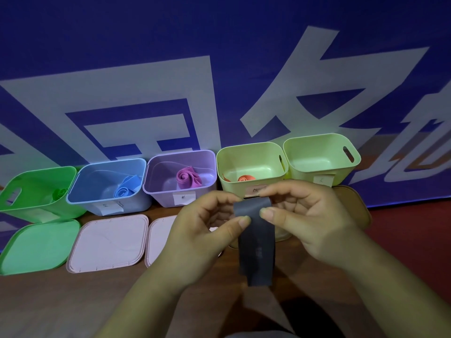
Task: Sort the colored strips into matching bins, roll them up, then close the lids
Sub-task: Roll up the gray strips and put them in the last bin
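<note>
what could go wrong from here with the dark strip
1. The left hand and right hand pinch only the top of the dark strip; its tail hangs loose, so the roll may come out slack.
2. The empty bin looks like the neighbouring bin holding the orange roll, so the strip could land in the wrong one.

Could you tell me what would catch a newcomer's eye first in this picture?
Front and centre, the left hand and right hand pinch a dark strip hanging between them. Behind runs a row of open bins; the rightmost pale green bin is empty, while the others each hold a rolled strip.
</note>
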A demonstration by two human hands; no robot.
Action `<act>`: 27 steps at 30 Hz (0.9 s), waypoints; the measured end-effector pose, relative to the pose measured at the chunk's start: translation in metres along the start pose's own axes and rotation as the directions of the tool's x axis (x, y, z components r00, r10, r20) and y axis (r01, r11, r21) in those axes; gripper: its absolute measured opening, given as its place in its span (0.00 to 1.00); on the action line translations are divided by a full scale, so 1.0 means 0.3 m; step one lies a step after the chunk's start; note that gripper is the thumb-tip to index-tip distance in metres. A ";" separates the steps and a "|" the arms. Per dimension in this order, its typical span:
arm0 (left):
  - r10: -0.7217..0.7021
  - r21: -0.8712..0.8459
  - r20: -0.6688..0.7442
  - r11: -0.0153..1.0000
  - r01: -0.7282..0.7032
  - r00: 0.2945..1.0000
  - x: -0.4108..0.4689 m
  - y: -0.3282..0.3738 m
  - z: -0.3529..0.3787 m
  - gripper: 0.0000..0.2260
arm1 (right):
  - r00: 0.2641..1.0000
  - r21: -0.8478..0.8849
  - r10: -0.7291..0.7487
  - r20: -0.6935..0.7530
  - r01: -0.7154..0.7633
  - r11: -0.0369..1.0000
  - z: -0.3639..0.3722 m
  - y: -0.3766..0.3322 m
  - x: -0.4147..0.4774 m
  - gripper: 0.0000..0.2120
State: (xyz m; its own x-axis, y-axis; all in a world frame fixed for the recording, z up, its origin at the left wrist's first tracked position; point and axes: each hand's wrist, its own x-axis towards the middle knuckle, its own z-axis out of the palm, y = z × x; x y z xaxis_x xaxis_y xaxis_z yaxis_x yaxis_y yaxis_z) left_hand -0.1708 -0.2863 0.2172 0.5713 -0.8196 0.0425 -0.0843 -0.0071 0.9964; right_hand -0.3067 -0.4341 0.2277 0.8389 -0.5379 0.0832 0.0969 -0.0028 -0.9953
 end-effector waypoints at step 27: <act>0.006 -0.098 0.012 0.995 -0.005 1.000 0.003 0.042 0.013 0.12 | 0.994 -0.096 -0.017 0.107 0.027 0.995 -0.003 -0.009 -0.006 0.14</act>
State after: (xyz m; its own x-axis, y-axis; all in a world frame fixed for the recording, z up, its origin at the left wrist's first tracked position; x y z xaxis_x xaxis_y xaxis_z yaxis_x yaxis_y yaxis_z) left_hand -0.1747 -0.2893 0.2296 0.5613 -0.8262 0.0481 -0.0070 0.0534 0.9985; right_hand -0.3089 -0.4338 0.2302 0.8897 -0.4443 0.1051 0.0678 -0.0989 -0.9928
